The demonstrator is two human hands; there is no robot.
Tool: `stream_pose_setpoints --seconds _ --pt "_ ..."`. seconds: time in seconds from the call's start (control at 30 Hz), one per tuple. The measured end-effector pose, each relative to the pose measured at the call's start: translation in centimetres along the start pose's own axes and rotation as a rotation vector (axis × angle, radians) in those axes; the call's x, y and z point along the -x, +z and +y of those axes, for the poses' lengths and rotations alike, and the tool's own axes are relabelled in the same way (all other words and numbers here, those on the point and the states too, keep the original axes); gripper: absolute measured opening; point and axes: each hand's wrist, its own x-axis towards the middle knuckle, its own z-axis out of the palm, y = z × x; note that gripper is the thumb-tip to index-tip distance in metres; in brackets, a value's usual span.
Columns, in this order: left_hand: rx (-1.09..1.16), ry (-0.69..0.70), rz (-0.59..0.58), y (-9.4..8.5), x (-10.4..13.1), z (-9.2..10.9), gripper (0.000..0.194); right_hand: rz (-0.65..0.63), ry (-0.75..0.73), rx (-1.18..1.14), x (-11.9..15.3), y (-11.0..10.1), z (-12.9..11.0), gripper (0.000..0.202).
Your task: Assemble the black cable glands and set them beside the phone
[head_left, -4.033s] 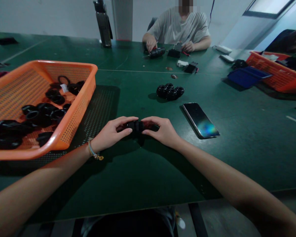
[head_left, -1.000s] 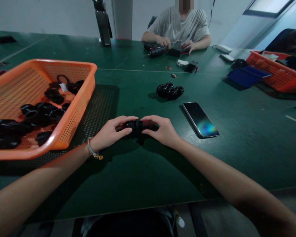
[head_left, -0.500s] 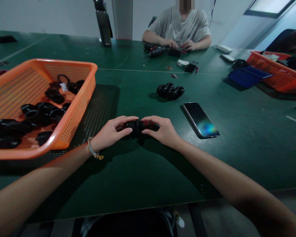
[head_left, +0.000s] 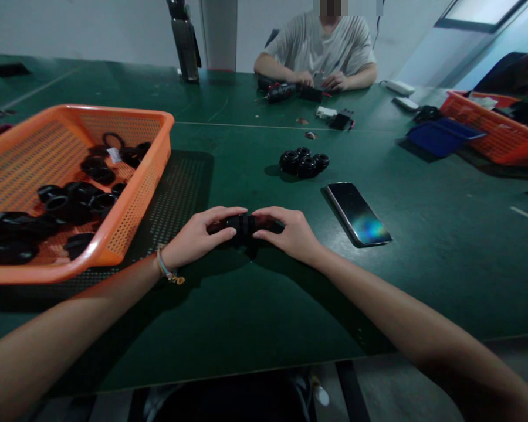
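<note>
Between my two hands is a glossy black cylindrical part [head_left: 242, 224], held just over the green table [head_left: 229, 328]. My left hand [head_left: 200, 231] grips its left end with thumb and fingers. On the other end my right hand [head_left: 288, 230] is closed in the same way. Fingers hide both ends, so I cannot tell whether it is one piece or two joined. Farther back sits a small cluster of round black parts [head_left: 304, 163] with holes in their tops. An orange basket [head_left: 141, 193] at the left holds several black ring-like and tubular parts [head_left: 73, 199].
A phone [head_left: 358, 214] lies right of my right hand. Across the table a person [head_left: 319, 53] handles small items beside a black power drill [head_left: 279, 92]. At the right are a blue tray [head_left: 442, 136] and another orange basket [head_left: 488, 132]. A dark upright device [head_left: 185, 47] stands at the back.
My hands stay in place around the black part. Across the table, the person's hand on the left of the view has shifted slightly.
</note>
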Motion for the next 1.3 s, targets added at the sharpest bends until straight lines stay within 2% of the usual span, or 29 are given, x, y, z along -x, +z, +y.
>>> stream_pose_setpoints --seconds 1.3 --pt "-0.004 0.004 0.004 0.05 -0.04 0.09 0.045 -0.014 -0.004 0.029 -0.06 0.10 0.26 0.025"
